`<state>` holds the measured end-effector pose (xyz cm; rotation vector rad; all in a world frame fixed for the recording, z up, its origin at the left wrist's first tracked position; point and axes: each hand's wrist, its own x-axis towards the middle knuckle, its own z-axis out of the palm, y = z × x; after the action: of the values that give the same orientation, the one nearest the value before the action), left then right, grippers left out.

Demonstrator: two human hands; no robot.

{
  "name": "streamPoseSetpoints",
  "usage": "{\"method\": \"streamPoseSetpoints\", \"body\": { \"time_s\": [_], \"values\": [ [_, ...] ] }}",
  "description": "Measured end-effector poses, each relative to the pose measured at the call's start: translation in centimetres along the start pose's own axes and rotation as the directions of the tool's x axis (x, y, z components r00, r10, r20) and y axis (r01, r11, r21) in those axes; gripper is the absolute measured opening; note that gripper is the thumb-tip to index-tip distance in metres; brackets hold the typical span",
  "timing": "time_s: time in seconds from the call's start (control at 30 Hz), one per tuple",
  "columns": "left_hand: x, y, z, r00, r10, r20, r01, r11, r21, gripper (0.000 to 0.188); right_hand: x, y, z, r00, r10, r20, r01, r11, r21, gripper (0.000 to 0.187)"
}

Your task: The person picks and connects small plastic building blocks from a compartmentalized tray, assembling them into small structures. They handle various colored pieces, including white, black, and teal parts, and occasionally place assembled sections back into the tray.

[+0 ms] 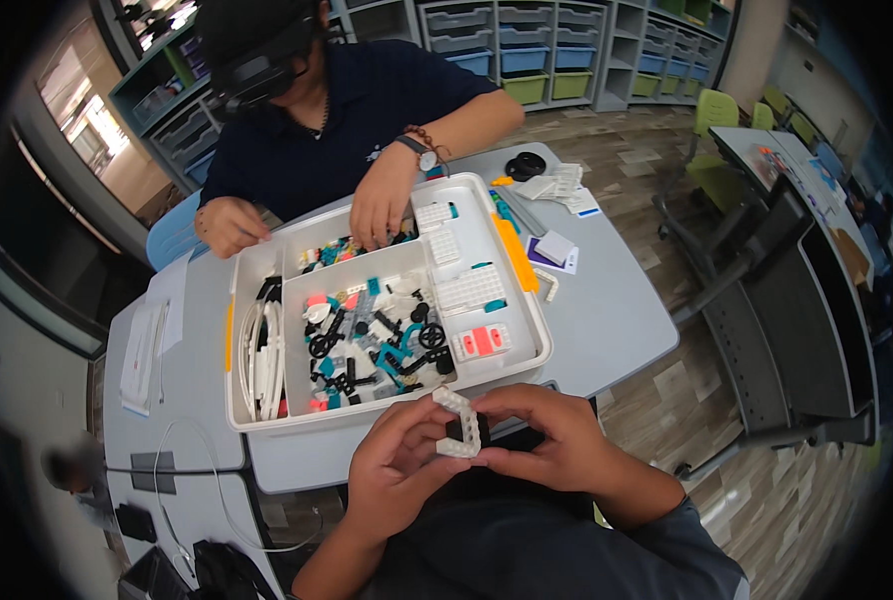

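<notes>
Between my two hands is a white angled building-kit piece [470,430], bent into a C shape, with a row of round holes or studs. My left hand [397,465] is closed on its left side, thumb and fingers at its two ends. The fingers of my right hand [552,435] pinch it from the right. Something black shows just behind the piece; I cannot tell whether it is joined to it. Just beyond my hands stands a white sorting tray [367,421] holding black, teal, white and grey parts [377,345].
Across the table a person's hands [380,205] reach into the tray's back compartment. White plates and a brick with coral parts [482,342] lie in its right section. Black wheels [526,165] and another angled white piece [547,285] lie right of it; a white cable [222,490] trails at left.
</notes>
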<state>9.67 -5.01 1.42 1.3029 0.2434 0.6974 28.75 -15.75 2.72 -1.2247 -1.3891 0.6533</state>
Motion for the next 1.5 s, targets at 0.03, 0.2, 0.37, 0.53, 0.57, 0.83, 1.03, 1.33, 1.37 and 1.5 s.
{"method": "streamPoseSetpoints", "body": {
  "time_s": [0.03, 0.2, 0.37, 0.53, 0.57, 0.83, 1.03, 1.33, 1.37, 1.5],
  "values": [
    [-0.4, 0.2, 0.2, 0.994, -0.049, -0.097, 0.051, 0.999, 0.015, 0.054, -0.2, 1.0, 0.8, 1.0, 0.018, -0.02, -0.016, 0.997, 0.078, 0.053],
    [-0.9, 1.0, -0.4, 0.983, 0.075, -0.166, -0.018, 0.946, 0.322, 0.048, 0.3, 1.8, 2.8, 0.994, 0.106, 0.022, -0.108, 0.942, 0.317, 0.044],
    [0.0, 2.3, -1.0, 0.95, 0.311, -0.013, -0.196, 0.631, 0.751, 0.049, 0.7, 2.2, 3.2, 0.967, 0.223, 0.121, -0.252, 0.786, 0.565, 0.036],
    [-0.1, 1.8, -1.8, 0.917, 0.394, 0.065, -0.254, 0.45, 0.856, 0.048, 1.1, 2.7, 4.8, 0.967, 0.248, 0.066, -0.232, 0.733, 0.639, 0.031],
    [0.0, 1.4, -2.0, 0.894, 0.44, 0.086, -0.292, 0.426, 0.856, 0.048, 1.0, 3.1, 5.1, 0.971, 0.237, 0.037, -0.203, 0.731, 0.651, 0.03],
    [-1.0, 0.9, -3.8, 0.888, 0.459, 0.035, -0.305, 0.531, 0.791, 0.049, 1.9, 2.4, 6.1, 0.973, 0.23, -0.018, -0.144, 0.667, 0.731, 0.024],
    [-1.4, 1.3, -3.1, 0.926, 0.378, 0.004, -0.296, 0.716, 0.632, 0.044, 1.9, 2.9, 6.9, 0.979, 0.149, -0.141, -0.033, 0.79, 0.612, 0.031],
    [-2.5, -0.9, -3.4, 0.993, 0.113, -0.043, -0.119, 0.974, -0.193, 0.053, 1.0, 3.7, 6.7, 0.997, -0.018, -0.081, 0.055, 0.881, 0.47, 0.036],
    [-2.7, -1.0, -3.3, 0.996, 0.09, -0.028, -0.094, 0.969, -0.228, 0.053, 0.8, 3.9, 7.0, 0.996, -0.035, -0.085, 0.072, 0.874, 0.48, 0.037],
    [-3.3, -1.2, -2.4, 0.995, 0.053, -0.087, -0.076, 0.958, -0.278, 0.053, 0.6, 3.5, 7.5, 0.987, -0.11, -0.115, 0.144, 0.924, 0.353, 0.033]
  ]
}}
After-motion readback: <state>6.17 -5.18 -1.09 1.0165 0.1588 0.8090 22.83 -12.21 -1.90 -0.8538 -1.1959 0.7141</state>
